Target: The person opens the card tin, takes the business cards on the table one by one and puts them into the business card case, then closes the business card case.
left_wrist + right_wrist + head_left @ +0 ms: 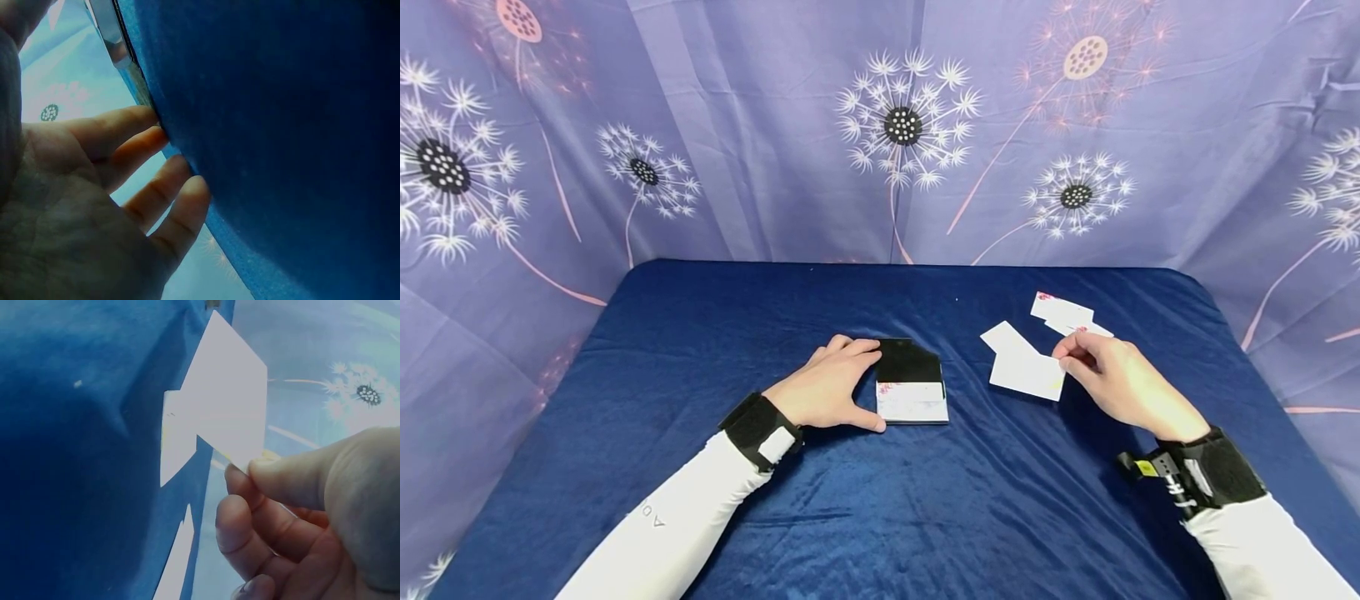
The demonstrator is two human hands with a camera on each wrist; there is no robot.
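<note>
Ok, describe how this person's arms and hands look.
The left hand and right hand are bare. The left sleeve is white with dark letter-like marks; the right sleeve is white too. The left wristband is black with a white patch; the right wristband, also black, carries a device with a yellow label.

Between the black card case [908, 360] and the pinched white card [1028, 377] runs a bare lane of blue cloth [966, 467], wide enough for a hand to pass front to back. Nearer the person, the lane broadens into an open stretch between the two sleeves. The left hand [829, 385] blocks the case's left side; its right and front sides are free to approach. The right hand [1112, 379] bars the way to the loose cards from the right, its wrist camera [1172, 479] jutting inward. Two overlapping cards [1060, 307] lie just beyond that hand, and the curtain [775, 125] walls off the far side.
</note>
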